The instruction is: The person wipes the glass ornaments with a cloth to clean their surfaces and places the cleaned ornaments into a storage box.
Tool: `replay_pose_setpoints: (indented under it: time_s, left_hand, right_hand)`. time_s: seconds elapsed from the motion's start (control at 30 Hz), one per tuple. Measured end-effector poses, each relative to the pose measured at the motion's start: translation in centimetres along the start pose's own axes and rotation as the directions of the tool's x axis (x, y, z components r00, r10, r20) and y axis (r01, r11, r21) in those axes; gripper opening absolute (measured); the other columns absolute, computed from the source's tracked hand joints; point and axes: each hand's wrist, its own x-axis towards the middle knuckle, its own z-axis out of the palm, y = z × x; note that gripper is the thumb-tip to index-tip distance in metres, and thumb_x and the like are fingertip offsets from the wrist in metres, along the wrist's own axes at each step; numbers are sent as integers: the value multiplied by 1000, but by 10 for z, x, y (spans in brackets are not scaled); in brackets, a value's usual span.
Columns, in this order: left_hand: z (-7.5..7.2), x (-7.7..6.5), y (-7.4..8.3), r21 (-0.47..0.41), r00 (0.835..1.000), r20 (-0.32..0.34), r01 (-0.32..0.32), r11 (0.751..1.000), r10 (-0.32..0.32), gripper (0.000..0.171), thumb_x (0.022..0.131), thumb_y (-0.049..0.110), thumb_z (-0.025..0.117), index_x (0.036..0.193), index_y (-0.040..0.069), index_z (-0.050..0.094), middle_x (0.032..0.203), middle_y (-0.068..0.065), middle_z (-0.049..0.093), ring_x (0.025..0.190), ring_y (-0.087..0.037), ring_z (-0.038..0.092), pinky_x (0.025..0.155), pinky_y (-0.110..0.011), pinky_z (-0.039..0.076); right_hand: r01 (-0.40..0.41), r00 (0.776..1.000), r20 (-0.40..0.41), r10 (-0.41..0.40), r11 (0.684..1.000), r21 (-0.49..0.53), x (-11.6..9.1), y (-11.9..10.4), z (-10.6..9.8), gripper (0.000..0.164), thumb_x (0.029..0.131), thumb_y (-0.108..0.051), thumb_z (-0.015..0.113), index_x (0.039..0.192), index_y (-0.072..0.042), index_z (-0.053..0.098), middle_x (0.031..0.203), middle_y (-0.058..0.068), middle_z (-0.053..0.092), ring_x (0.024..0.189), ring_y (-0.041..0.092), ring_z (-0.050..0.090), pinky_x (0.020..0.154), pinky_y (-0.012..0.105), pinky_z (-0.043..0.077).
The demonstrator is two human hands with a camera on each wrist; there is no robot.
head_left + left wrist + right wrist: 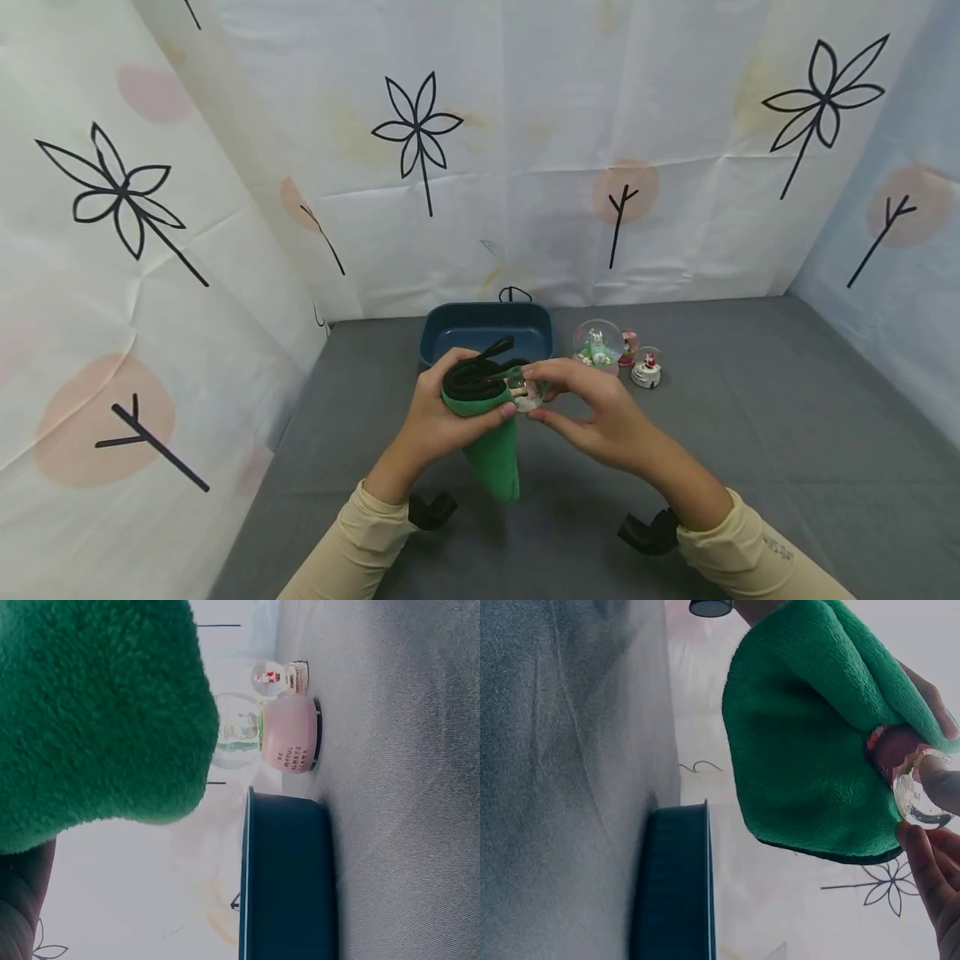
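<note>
My left hand (438,421) grips a bunched cloth (491,462), fuzzy green on one side and dark on the other, with a lower corner hanging down. Between the thumb and fingers of my right hand (600,407) is a small snow globe (529,398), pinched by its clear dome. In the right wrist view the globe's reddish base (898,754) lies against the green cloth (810,742), with a fold of it close beside the base. The left thumb tip is right at the globe in the head view. The cloth fills much of the left wrist view.
A dark blue rectangular bin (487,329) stands behind the hands on the grey-covered table (750,417). Right of it are a large snow globe (597,343) on a pink base (291,735), a small red-based globe (628,346) and a small Santa globe (647,368). Patterned cloth walls (525,125) enclose the table.
</note>
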Motion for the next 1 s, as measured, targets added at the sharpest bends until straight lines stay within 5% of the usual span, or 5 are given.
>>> replay_pose_setpoints:
  time_s: [0.2, 0.33, 0.5, 0.67, 1.0]
  left_hand:
    - [0, 0, 2, -1, 1000, -19, -12, 1000, 12, 54, 77, -1, 92, 123, 5, 64, 110, -16, 77, 97, -20, 78, 82, -37, 66]
    - [2, 0, 3, 6, 1000, -22, -19, 1000, 20, 55, 76, 0, 93, 122, 5, 64, 108, -15, 77, 97, -19, 78, 83, -37, 66]
    - [3, -2, 2, -2, 999, -16, -27, 1000, 27, 54, 77, -1, 93, 122, 6, 64, 108, -14, 78, 95, -19, 78, 81, -36, 66]
    - [5, -2, 2, -19, 1000, -8, -27, 999, 27, 52, 79, -1, 90, 123, 6, 64, 109, -14, 77, 96, -20, 77, 82, -37, 66]
    - [1, 0, 6, -53, 998, 20, 58, 997, -57, 47, 86, -1, 85, 126, 10, 64, 111, -13, 77, 96, -19, 77, 81, -38, 66]
  right_hand:
    - [-109, 994, 12, 109, 991, 78, -2, -2, -1, 60, 84, 5, 86, 137, 0, 59, 129, 15, 70, 112, 16, 70, 86, 27, 63]
    - [-278, 961, 42, 274, 954, 115, -4, -6, -3, 51, 90, 1, 80, 136, -6, 59, 114, 7, 74, 100, 12, 72, 77, 29, 64]
    - [-368, 929, 77, 361, 921, 129, -3, -6, -1, 30, 99, -7, 75, 128, -9, 66, 97, 2, 76, 83, 8, 74, 69, 29, 63]
    - [-336, 942, 59, 332, 935, 110, -3, -6, 1, 32, 95, -5, 80, 124, -6, 69, 98, 1, 75, 84, 8, 73, 70, 28, 64]
    - [-56, 998, 12, 56, 998, -14, -1, -7, 1, 54, 77, 4, 92, 125, -6, 69, 125, 12, 71, 102, 16, 67, 82, 23, 57]
